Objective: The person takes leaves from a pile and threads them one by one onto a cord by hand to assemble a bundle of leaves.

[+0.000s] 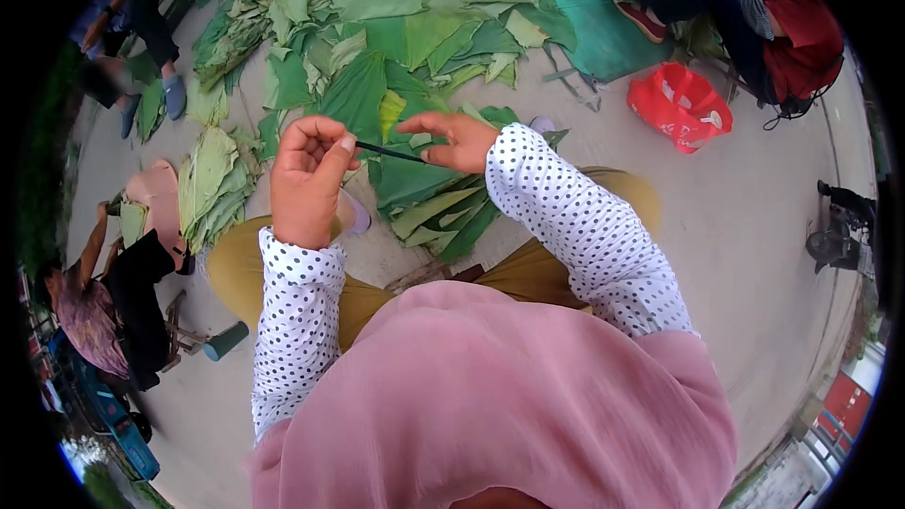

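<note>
My left hand is closed, its thumb and fingertips pinching one end of a thin dark stick. The stick runs rightward to my right hand, where its far end meets the thumb tip. That hand's fingers are apart, with the index finger stretched out above the stick. Below both hands lies a small stack of large green leaves on the ground between my knees. A wide heap of big flat leaves spreads just beyond the hands, with a yellowish leaf near the stick.
A red bag stands at the right, near a seated person. Two more people sit at the left, one beside a leaf bundle. A teal sheet lies under the far leaves. A green cylinder rests at lower left.
</note>
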`<state>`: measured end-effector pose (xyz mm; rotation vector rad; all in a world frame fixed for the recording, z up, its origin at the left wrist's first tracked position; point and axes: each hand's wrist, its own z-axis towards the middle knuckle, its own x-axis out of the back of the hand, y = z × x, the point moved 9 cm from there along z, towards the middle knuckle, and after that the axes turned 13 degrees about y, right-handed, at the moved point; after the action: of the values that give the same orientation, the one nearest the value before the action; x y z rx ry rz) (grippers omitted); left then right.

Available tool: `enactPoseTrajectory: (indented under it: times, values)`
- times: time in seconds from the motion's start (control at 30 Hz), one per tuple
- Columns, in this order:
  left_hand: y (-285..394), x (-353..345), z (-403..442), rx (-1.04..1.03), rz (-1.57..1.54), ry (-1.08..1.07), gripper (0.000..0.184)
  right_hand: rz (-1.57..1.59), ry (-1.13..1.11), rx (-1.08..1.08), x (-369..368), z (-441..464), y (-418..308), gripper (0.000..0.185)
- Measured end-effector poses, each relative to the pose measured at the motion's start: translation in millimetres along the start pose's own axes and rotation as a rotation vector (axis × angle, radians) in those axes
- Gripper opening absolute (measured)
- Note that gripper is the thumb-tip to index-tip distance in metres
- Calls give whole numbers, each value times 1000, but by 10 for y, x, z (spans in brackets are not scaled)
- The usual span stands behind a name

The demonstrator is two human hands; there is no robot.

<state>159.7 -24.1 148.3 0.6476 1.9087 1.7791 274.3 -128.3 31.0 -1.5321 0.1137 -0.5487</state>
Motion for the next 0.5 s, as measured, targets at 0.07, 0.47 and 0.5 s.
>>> enactPoseTrajectory:
  times: [0.07,0.47,0.5]
  values:
    - [-150,-95,71,32,-6,-31,16,477,51,-55,7,41,-380,27]
    - [-2890,149,1869,354,480,77,29,791,220,-664,135,83,-331,8]
    - [-2925,65,2061,106,779,30,39,821,210,-674,132,99,-355,7]
